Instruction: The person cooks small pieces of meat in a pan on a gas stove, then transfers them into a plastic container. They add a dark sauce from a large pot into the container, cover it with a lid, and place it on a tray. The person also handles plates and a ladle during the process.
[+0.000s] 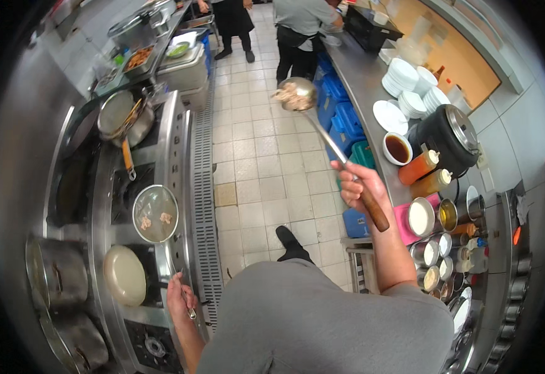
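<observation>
My left hand point(181, 297) grips the metal handle of a round mesh strainer point(155, 205), held over the stove. Two small pale lumps of food point(146, 223) lie in its mesh. In my right hand point(360, 187) is a long ladle point(331, 140) with a wooden grip end, raised above the floor aisle. Its bowl carries a heap of pale cooked pieces, likely meat point(295, 97). Just left of my left hand, a light frying pan point(125, 276) sits on a burner. Farther up the stove stands a saucepan point(139, 124), with an orange-handled strainer point(126, 152) resting over it.
Large steel pots point(62, 276) line the far left. On the right counter point(361, 79) stand stacked white plates point(401, 75), a bowl of brown sauce point(397, 148), squeeze bottles point(417, 167) and a black soup kettle point(445, 135). Two people point(300, 28) stand ahead in the aisle.
</observation>
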Demonstrator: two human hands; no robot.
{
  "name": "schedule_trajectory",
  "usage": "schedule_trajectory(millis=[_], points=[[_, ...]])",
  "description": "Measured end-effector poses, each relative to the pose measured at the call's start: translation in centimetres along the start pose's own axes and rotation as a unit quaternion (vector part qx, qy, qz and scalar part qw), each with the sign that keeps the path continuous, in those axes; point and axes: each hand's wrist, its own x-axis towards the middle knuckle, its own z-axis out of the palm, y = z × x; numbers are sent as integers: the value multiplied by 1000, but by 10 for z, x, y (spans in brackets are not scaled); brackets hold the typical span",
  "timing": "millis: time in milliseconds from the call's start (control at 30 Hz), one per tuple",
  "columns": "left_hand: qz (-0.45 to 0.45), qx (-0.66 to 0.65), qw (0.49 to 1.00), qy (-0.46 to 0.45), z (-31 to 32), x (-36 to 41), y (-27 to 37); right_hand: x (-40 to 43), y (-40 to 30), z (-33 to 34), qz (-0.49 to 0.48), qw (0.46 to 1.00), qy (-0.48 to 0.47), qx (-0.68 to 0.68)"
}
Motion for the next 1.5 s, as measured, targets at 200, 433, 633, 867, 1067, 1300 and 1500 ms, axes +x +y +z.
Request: schedule_trajectory(millis=[200, 433, 633, 867, 1067, 1300, 1500], points=[[-21, -25, 998, -46, 114, 37, -20, -8, -136, -73, -172, 975, 128, -65], [-32, -32, 992, -116, 217, 73, -24, 3, -228, -194, -257, 866, 357, -237], [-57, -18, 991, -122, 246, 86, -20, 25, -224, -262, -218, 634, 527, -522], [-43, -2, 999, -26, 235, 62, -13, 70, -169, -210, -281, 444, 578, -625], [-37, 55, 998, 17, 197, 58, -9, 86, -87, -108, -235, 750, 266, -558], [-15, 44, 997, 56, 143, 38, -16, 121, 61, 11, -50, 840, -27, -540], [9, 13, 998, 54, 125, 20, -5, 137, 138, 64, 19, 796, -164, -582]])
